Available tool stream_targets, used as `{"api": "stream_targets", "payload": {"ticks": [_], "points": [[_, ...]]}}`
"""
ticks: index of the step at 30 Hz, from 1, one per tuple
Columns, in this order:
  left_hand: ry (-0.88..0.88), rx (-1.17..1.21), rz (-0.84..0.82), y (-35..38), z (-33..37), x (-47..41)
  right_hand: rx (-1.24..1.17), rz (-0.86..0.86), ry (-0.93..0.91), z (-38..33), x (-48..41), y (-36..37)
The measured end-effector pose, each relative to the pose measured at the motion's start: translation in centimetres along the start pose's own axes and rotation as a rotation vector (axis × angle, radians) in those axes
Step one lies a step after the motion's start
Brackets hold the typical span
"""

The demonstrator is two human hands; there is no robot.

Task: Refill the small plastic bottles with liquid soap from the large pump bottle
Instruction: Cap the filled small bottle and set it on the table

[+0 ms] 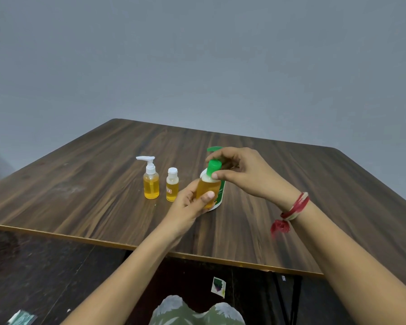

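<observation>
My left hand grips a small clear bottle of amber soap, holding it upright just above the wooden table. Its green cap is pinched between the thumb and fingers of my right hand. Right behind the bottle stands the large white pump bottle with a green label; only its side and green pump spout show, the remainder is hidden. To the left stand two more small amber-filled bottles: one with a white pump and one with a white flip cap.
The table's near edge runs diagonally in front of me, with dark floor below. A small paper scrap lies on the floor beneath it. A red thread band circles my right wrist. A grey wall rises behind the table.
</observation>
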State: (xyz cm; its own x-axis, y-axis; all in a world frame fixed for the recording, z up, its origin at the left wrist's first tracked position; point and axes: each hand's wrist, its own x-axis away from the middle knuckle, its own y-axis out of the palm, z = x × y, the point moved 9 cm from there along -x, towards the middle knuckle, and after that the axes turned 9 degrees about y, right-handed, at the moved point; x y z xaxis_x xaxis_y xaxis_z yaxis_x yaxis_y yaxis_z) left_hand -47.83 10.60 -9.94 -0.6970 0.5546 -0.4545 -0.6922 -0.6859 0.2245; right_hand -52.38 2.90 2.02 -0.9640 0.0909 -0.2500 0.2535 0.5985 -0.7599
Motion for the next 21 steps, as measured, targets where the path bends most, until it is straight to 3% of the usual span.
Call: {"api": "stream_targets", "payload": {"ticks": [5, 9, 13, 17, 21], "points": [[-0.017, -0.015, 0.013, -0.3, -0.4, 0.2, 0.005, 0.131, 0.066, 0.6, -0.3, -0.2], [-0.023, 0.022, 0.002, -0.5, -0.3, 0.0, -0.165, -0.05, 0.036, 0.4, -0.1, 1.3], [-0.02, 0.042, -0.001, -0.4, 0.0, -0.1, -0.183, -0.181, -0.017, -0.2, 0.2, 2.0], [-0.016, 0.04, -0.013, -0.5, 0.0, 0.1, -0.247, -0.205, -0.043, -0.5, 0.3, 1.9], [-0.018, 0.034, -0.001, -0.6, -0.1, 0.2, -0.256, -0.12, -0.031, 0.3, 0.0, 1.9]]}}
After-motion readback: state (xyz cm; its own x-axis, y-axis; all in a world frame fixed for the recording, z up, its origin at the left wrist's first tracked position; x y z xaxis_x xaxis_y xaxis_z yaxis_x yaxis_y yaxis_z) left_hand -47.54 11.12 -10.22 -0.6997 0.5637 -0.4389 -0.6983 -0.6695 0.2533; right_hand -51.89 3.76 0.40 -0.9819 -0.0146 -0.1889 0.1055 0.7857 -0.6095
